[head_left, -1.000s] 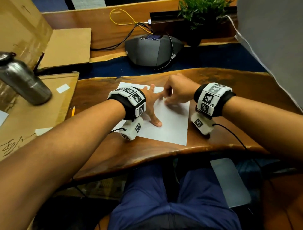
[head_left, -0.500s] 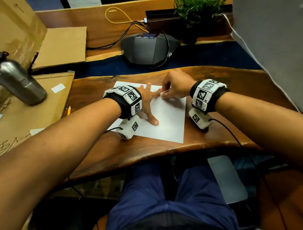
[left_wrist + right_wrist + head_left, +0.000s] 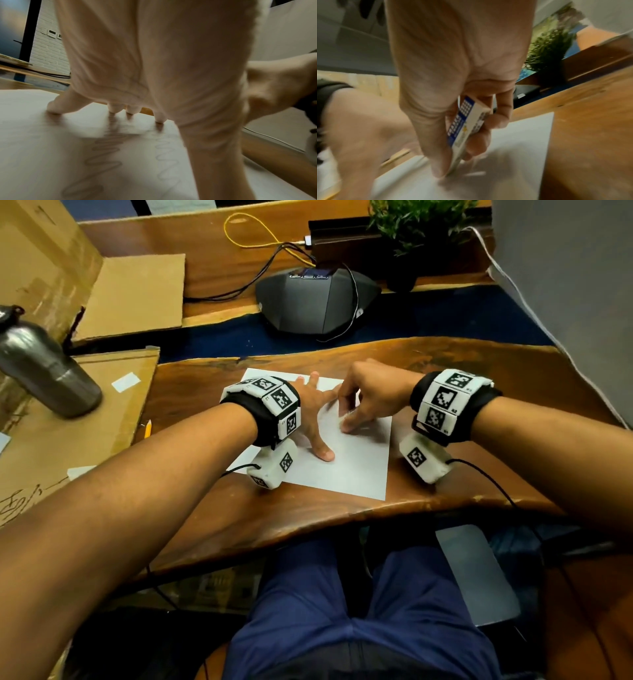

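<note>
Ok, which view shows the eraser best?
The right wrist view: the eraser sits mid-frame, its blue-and-white sleeve clear, pinched by the right hand, lower end at the paper. The head view shows only a pale sliver inside the grip. The left wrist view misses it, showing pencil squiggles.

The sheet of paper (image 3: 356, 467) is white, crossed by grey pencil zigzags (image 3: 106, 148). The eraser (image 3: 467, 121) wears a blue and white sleeve with a grid of small white squares and a touch of yellow. The wristbands (image 3: 274, 402) are black, set with white blocks of black-and-white square codes. The table (image 3: 479, 364) is reddish-brown wood with darker grain. The bottle (image 3: 44, 371) is dull silver, the cardboard (image 3: 133, 292) tan, the plant (image 3: 418, 220) green, the cable (image 3: 246, 231) yellow, and the trousers (image 3: 411, 611) dark blue.
</note>
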The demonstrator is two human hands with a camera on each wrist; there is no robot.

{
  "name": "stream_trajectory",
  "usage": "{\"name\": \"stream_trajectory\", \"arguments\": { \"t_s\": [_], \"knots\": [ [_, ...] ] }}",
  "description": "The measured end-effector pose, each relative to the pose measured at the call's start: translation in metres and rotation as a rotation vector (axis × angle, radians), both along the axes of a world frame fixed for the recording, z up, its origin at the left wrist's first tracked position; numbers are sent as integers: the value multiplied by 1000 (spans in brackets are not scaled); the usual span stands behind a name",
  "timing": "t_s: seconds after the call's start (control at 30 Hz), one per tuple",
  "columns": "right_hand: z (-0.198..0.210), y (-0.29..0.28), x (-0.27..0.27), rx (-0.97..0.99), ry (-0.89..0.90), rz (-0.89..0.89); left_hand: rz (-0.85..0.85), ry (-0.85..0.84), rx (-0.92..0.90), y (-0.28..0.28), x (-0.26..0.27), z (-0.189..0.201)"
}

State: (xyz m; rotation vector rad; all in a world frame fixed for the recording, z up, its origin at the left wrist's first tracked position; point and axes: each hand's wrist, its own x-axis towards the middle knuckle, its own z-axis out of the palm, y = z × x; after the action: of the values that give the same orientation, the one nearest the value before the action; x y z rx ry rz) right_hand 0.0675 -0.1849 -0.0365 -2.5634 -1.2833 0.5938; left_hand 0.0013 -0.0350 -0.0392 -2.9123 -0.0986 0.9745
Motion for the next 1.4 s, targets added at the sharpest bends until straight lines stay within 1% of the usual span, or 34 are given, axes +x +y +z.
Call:
{"name": "stream_trajectory", "arguments": {
  "t_s": [0.07, 0.13, 0.23, 0.3, 0.37, 0.4, 0.43, 0.53, 0.6, 0.67, 0.7, 0.77, 0.83, 0.87, 0.97, 1.0, 1.03, 1.1, 1.13, 1.17, 1.27, 1.3, 1.33, 1.4],
  "knots": [
    [0, -5, 9, 65, -83, -99, -12, 8, 5, -2, 1, 0],
    [-2, -6, 11, 90, -132, -122, -18, 16, 13, -3, 1, 2],
    [-1, -4, 1, -8, -28, -11, -31, 28, 36, -4, 2, 6],
    [2, -8, 4, -9, -19, -44, -36, 35, 35, -6, 2, 6],
    [1, -13, 13, 69, -114, -129, -37, 35, 31, -7, 2, 5],
    [-1, -14, 13, 91, -148, -135, -33, 32, 29, -7, 2, 5],
    [-2, -13, 11, 90, -148, -106, -29, 28, 32, -6, 2, 5],
    [-3, -10, -4, 4, -10, 17, -38, 15, 47, -6, 2, 5],
    [-1, -12, 1, 12, -22, -23, -41, 17, 43, -8, 3, 4],
    [-2, -14, 9, 77, -109, -106, -35, 20, 40, -8, 3, 4],
    [-2, -13, 8, 87, -132, -118, -30, 19, 40, -8, 3, 4],
    [-3, -10, 2, 46, -105, -50, -22, 16, 37, -6, 2, 5],
    [0, -9, -5, -21, -27, 9, -25, 8, 32, -6, 2, 5],
    [3, -12, -3, -24, -20, -7, -26, 8, 27, -7, 2, 4],
    [4, -19, 11, 53, -134, -144, -31, 7, 16, -6, 3, 2],
    [2, -19, 10, 60, -150, -152, -30, 4, 15, -6, 3, 2],
    [1, -18, 7, 48, -133, -119, -27, 0, 15, -5, 3, 3],
    [0, -15, -6, -20, -46, 4, -20, 0, 12, -5, 2, 4],
    [1, -14, -11, -49, -9, 37, -17, 2, 9, -6, 2, 4],
    [3, -14, -9, -50, -2, 30, -15, 5, 6, -6, 2, 3],
    [3, -18, 5, 47, -97, -132, -23, 3, 6, -6, 4, 1],
    [1, -18, 5, 64, -116, -153, -20, 1, 7, -5, 3, 1],
    [-1, -17, 3, 60, -108, -131, -13, -1, 7, -5, 3, 1],
    [-3, -12, -11, 9, -40, -6, -2, 1, 0, -4, 3, 0]
  ]
}}
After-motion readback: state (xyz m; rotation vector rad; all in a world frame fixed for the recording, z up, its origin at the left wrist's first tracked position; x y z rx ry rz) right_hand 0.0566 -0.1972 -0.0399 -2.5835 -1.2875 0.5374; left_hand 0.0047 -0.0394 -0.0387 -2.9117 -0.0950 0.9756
